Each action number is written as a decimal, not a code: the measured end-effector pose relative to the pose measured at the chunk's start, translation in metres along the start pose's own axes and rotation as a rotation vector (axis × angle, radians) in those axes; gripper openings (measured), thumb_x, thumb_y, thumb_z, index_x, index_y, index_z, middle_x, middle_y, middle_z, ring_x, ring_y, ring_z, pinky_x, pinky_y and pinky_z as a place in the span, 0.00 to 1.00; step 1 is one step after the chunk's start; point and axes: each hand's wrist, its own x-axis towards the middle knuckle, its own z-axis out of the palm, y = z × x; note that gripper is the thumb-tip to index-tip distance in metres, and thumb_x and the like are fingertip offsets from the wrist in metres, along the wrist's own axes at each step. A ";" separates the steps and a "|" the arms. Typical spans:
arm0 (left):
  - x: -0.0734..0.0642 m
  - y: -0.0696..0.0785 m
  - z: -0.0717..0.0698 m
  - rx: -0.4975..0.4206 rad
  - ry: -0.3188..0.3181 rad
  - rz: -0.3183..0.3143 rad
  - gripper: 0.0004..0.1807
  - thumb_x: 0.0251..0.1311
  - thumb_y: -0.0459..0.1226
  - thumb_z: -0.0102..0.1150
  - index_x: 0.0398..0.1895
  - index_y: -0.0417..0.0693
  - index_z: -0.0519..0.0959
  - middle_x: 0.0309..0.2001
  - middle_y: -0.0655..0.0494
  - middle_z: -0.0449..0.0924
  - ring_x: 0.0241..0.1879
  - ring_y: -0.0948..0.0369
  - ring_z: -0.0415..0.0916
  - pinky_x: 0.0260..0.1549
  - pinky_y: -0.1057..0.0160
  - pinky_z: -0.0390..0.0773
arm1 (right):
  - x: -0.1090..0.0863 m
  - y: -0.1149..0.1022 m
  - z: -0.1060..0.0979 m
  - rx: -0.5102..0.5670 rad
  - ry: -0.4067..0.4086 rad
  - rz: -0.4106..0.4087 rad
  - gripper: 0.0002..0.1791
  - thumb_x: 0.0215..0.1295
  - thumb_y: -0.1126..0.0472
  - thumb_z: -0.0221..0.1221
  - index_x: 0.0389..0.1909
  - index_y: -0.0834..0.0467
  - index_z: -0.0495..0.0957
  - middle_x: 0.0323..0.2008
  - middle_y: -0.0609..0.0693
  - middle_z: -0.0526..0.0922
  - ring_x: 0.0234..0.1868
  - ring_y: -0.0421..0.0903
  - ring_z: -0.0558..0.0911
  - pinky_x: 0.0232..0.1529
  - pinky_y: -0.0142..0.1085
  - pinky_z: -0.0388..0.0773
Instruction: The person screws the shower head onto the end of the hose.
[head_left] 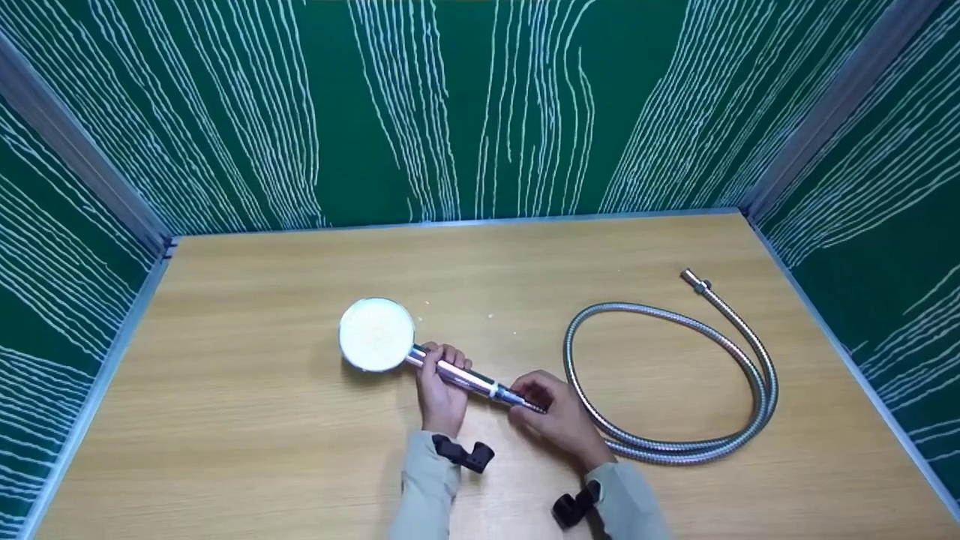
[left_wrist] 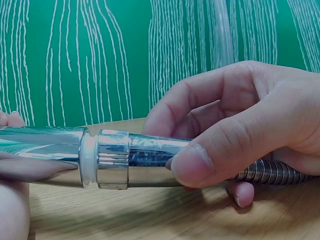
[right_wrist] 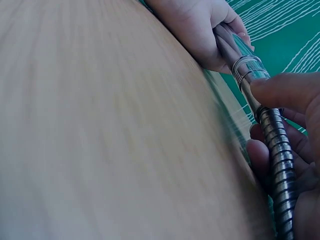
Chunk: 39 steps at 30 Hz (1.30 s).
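My left hand grips the chrome handle of a shower head, whose round white face points up toward the head camera. At the handle's lower end, my right hand pinches the smooth metal connector of a ribbed shower hose between thumb and fingers. In the left wrist view the connector lines up with the handle, and a pale ring shows between them. The hose runs back through the right palm, partly hidden by the fingers.
The rest of the hose lies in a loop on the wooden table to the right, its other fitting toward the back right. Green panels with white wavy lines stand around the back and sides. A few small pale specks lie behind the hands.
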 end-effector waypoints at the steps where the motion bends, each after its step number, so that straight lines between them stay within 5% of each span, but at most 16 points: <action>1: -0.001 0.000 -0.001 0.000 0.009 -0.002 0.09 0.67 0.30 0.34 0.30 0.51 0.60 0.20 0.57 0.62 0.21 0.62 0.59 0.25 0.66 0.60 | -0.001 0.000 0.000 -0.001 -0.006 0.014 0.14 0.47 0.74 0.66 0.37 0.66 0.78 0.33 0.56 0.81 0.32 0.42 0.77 0.36 0.31 0.75; 9: 0.001 0.002 0.000 0.007 0.008 -0.012 0.08 0.67 0.30 0.35 0.30 0.50 0.59 0.20 0.57 0.62 0.21 0.62 0.59 0.26 0.66 0.61 | 0.002 -0.005 0.000 -0.023 -0.010 0.090 0.14 0.49 0.74 0.66 0.39 0.65 0.78 0.35 0.55 0.81 0.35 0.43 0.77 0.39 0.31 0.74; 24: 0.001 0.003 -0.001 -0.021 -0.016 -0.019 0.10 0.67 0.29 0.33 0.29 0.51 0.60 0.20 0.57 0.62 0.21 0.62 0.59 0.25 0.66 0.60 | 0.002 0.005 0.003 0.037 0.003 0.018 0.19 0.45 0.76 0.68 0.41 0.70 0.76 0.36 0.60 0.81 0.37 0.43 0.79 0.41 0.31 0.77; 31: 0.001 0.002 0.000 -0.005 -0.011 -0.014 0.08 0.67 0.30 0.34 0.30 0.50 0.59 0.20 0.57 0.62 0.22 0.62 0.59 0.26 0.66 0.61 | 0.004 0.036 0.007 0.014 0.029 -0.035 0.19 0.42 0.74 0.70 0.39 0.62 0.79 0.37 0.55 0.81 0.40 0.43 0.79 0.46 0.32 0.78; 39: 0.001 0.002 -0.001 -0.001 -0.021 -0.002 0.09 0.67 0.30 0.35 0.30 0.51 0.61 0.21 0.57 0.63 0.22 0.62 0.60 0.27 0.66 0.61 | 0.005 0.040 0.005 -0.010 0.026 -0.033 0.17 0.44 0.68 0.71 0.38 0.54 0.80 0.37 0.48 0.81 0.41 0.43 0.80 0.47 0.31 0.76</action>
